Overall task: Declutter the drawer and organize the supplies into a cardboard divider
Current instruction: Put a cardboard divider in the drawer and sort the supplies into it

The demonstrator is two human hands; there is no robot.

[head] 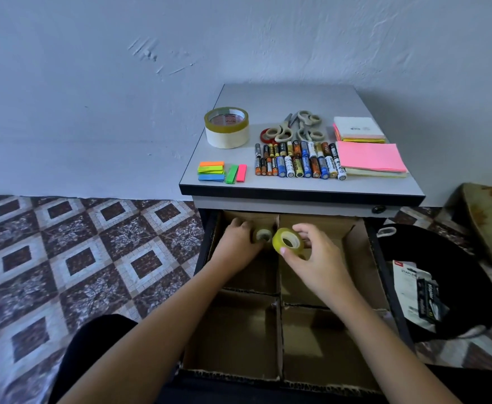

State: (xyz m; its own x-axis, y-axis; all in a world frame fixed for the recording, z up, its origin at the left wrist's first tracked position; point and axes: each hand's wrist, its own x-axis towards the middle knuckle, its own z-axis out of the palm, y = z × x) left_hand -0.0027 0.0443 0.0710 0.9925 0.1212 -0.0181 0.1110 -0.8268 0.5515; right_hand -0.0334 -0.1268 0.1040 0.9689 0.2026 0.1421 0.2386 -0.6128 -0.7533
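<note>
The open drawer holds a cardboard divider (278,322) with several compartments. My left hand (239,243) reaches into the back left compartment and holds a small tape roll (262,235) there. My right hand (316,255) pinches a second small yellowish tape roll (287,241) above the middle wall of the divider, next to the first roll. On the cabinet top (291,97) lie two stacked large tape rolls (226,127), scissors (297,126), a row of several batteries (298,163), coloured sticky flags (221,172) and pads of sticky notes (370,158).
A black bin (443,284) with discarded packaging (416,293) stands right of the drawer. A small red tape roll (265,135) lies under the scissors. Patterned floor tiles (78,258) spread to the left, and a pale wall rises behind the cabinet.
</note>
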